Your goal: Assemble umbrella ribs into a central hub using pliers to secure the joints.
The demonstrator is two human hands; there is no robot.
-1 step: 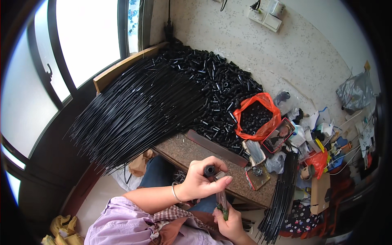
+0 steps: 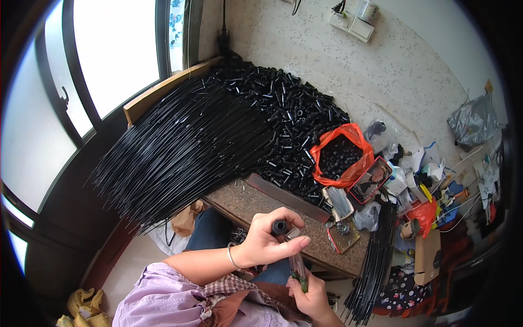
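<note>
My left hand point(image 2: 272, 238) is closed around a short black tubular part point(image 2: 279, 226), with the part's round open end facing up. My right hand point(image 2: 311, 297), lower and to the right, grips the green handles of a pair of pliers point(image 2: 298, 265). The pliers' metal head reaches up to the left thumb and fingers, beside the black part. Whether the jaws bite on anything is hidden by the left hand.
Long thin black rods point(image 2: 180, 141) cover the table's left, beside a heap of black tubular parts point(image 2: 299, 114). An orange bag point(image 2: 357, 136) holds small black pieces. Nearby lie a phone point(image 2: 371, 180) and a metal tin lid point(image 2: 348, 240). Another rod bundle point(image 2: 373, 261) hangs at the table's right edge.
The pliers' green handles stand slightly farther apart, and my right hand has shifted a little. My left hand keeps its place with the black part.
</note>
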